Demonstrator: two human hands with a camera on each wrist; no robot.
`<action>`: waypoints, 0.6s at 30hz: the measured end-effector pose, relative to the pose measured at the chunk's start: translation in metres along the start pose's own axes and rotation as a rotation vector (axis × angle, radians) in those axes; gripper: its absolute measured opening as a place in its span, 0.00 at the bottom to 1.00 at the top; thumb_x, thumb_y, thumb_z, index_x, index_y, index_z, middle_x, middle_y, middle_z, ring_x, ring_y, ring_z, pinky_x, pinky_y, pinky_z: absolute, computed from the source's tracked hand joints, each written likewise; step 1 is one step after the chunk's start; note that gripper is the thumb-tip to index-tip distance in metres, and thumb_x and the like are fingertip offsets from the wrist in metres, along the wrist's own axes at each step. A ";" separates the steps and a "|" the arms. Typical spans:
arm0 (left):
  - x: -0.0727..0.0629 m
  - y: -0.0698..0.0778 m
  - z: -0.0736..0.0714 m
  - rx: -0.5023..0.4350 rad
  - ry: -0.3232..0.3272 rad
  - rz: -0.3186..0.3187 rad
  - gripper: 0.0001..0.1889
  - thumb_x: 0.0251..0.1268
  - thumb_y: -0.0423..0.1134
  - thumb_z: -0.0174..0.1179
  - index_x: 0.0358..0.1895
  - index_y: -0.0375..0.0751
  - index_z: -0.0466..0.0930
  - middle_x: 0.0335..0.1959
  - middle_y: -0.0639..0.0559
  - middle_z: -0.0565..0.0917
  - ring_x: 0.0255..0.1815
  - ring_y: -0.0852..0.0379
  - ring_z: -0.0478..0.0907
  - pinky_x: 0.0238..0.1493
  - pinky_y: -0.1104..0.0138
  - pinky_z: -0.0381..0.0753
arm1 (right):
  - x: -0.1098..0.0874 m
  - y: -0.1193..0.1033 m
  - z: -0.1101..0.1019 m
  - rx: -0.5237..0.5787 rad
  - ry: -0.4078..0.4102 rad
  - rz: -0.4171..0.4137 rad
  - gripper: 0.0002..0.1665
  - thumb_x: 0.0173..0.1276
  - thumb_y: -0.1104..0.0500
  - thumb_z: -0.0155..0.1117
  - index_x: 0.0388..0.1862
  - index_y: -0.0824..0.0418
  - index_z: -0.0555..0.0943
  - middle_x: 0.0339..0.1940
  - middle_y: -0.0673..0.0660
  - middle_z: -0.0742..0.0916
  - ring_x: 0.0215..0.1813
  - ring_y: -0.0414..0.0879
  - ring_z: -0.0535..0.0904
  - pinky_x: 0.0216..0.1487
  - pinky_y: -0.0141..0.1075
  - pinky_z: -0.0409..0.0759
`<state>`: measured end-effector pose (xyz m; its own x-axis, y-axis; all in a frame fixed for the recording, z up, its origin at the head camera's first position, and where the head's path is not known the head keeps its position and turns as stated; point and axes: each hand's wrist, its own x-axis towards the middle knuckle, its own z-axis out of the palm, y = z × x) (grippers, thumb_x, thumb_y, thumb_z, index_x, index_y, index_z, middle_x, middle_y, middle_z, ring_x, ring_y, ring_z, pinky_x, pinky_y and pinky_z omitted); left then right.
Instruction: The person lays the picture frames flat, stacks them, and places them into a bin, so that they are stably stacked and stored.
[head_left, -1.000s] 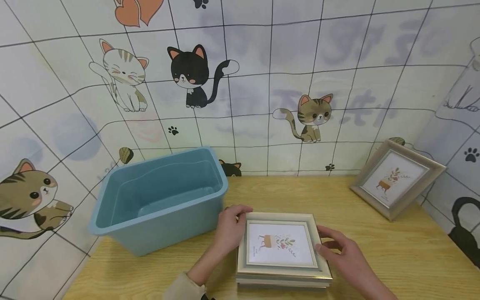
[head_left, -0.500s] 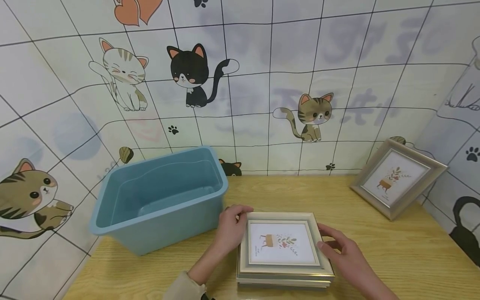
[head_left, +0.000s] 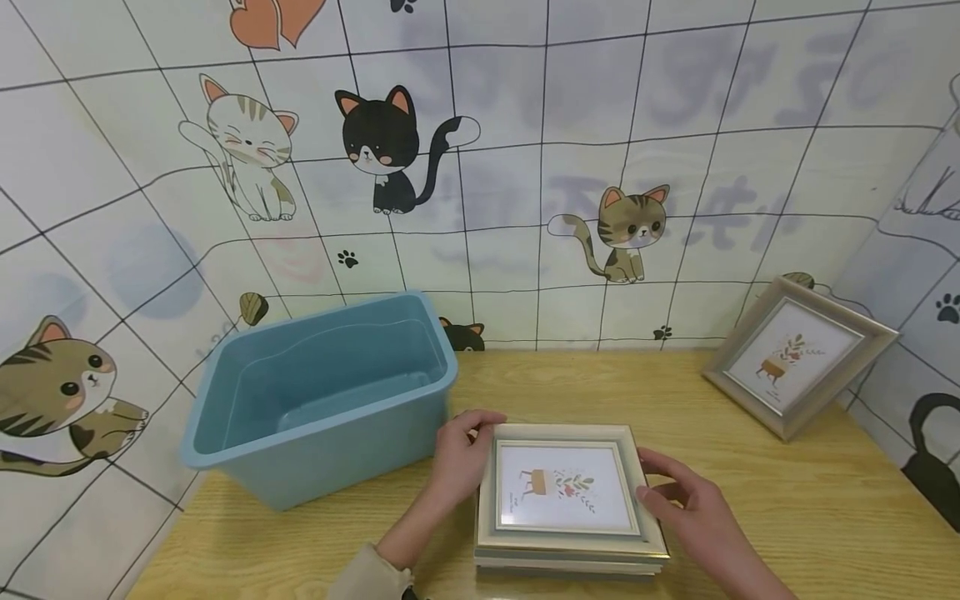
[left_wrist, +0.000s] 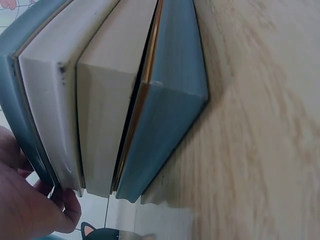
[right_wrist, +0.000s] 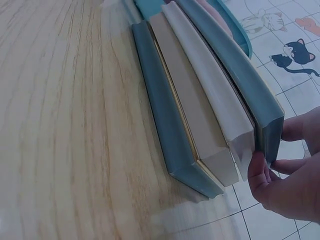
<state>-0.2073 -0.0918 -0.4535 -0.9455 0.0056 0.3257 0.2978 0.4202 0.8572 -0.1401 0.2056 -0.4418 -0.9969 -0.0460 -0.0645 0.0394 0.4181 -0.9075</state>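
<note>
A stack of several picture frames lies flat on the table. The top picture frame point(head_left: 566, 542) has a pale gold border and a print of a plant in an orange pot, turned sideways. At its far left corner, my left hand point(head_left: 463, 454) grips the edge. My right hand point(head_left: 690, 508) pinches its right edge between thumb and fingers. Both wrist views show the stack from the side: a blue-sided top frame point(right_wrist: 245, 65), a white frame point(right_wrist: 210, 80) beneath it, then a beige frame point(left_wrist: 107, 100) and a blue one point(left_wrist: 170, 105) at the bottom.
Left of the stack stands a light blue plastic bin point(head_left: 322, 450), its visible inside bare. Another picture frame point(head_left: 798, 358) leans at the back right corner. Behind the wooden table point(head_left: 585, 383) rises a wall point(head_left: 510, 150) with a grid and cartoon cats.
The stacked frames have shifted very slightly to the right. Both hands keep their hold at the same edges; bin and leaning frame stay put.
</note>
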 end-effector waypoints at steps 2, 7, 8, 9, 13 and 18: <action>0.000 0.000 0.000 -0.013 -0.004 -0.011 0.13 0.73 0.26 0.55 0.44 0.41 0.90 0.43 0.51 0.89 0.34 0.57 0.78 0.33 0.67 0.77 | -0.001 0.001 0.000 0.007 0.001 -0.005 0.32 0.76 0.61 0.64 0.74 0.69 0.70 0.64 0.65 0.81 0.47 0.41 0.81 0.42 0.34 0.80; -0.001 0.000 -0.003 -0.045 -0.018 -0.034 0.13 0.73 0.26 0.55 0.45 0.42 0.90 0.43 0.51 0.88 0.36 0.57 0.77 0.33 0.67 0.76 | -0.002 0.002 0.002 0.009 0.017 -0.021 0.31 0.75 0.62 0.65 0.73 0.69 0.71 0.63 0.64 0.82 0.44 0.39 0.81 0.41 0.34 0.80; -0.001 0.000 -0.003 -0.050 -0.018 -0.038 0.13 0.74 0.26 0.55 0.45 0.41 0.90 0.44 0.51 0.88 0.37 0.57 0.77 0.35 0.67 0.76 | -0.001 0.002 0.002 0.005 0.016 -0.022 0.31 0.75 0.62 0.65 0.73 0.69 0.71 0.63 0.64 0.82 0.44 0.38 0.81 0.41 0.33 0.80; -0.001 0.000 -0.003 -0.056 -0.015 -0.040 0.13 0.74 0.26 0.55 0.45 0.41 0.90 0.44 0.51 0.88 0.38 0.56 0.78 0.36 0.67 0.77 | -0.001 0.002 0.002 0.002 0.019 -0.025 0.31 0.74 0.62 0.65 0.73 0.69 0.71 0.63 0.64 0.82 0.44 0.38 0.81 0.42 0.33 0.80; -0.001 -0.001 -0.004 -0.063 0.003 -0.040 0.12 0.73 0.26 0.55 0.44 0.40 0.90 0.45 0.50 0.88 0.38 0.56 0.79 0.38 0.66 0.78 | 0.000 0.003 0.002 -0.006 0.009 -0.032 0.31 0.75 0.62 0.65 0.73 0.68 0.71 0.63 0.65 0.81 0.44 0.39 0.81 0.42 0.33 0.80; -0.001 -0.002 -0.003 -0.035 -0.004 -0.027 0.13 0.74 0.27 0.55 0.45 0.41 0.90 0.44 0.50 0.88 0.38 0.55 0.79 0.37 0.67 0.78 | -0.001 0.004 0.002 0.002 0.017 -0.056 0.29 0.74 0.63 0.65 0.72 0.68 0.73 0.62 0.65 0.82 0.43 0.38 0.82 0.41 0.33 0.80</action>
<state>-0.2063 -0.0952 -0.4542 -0.9538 -0.0019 0.3006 0.2763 0.3879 0.8793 -0.1384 0.2056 -0.4457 -0.9985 -0.0538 -0.0065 -0.0164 0.4137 -0.9103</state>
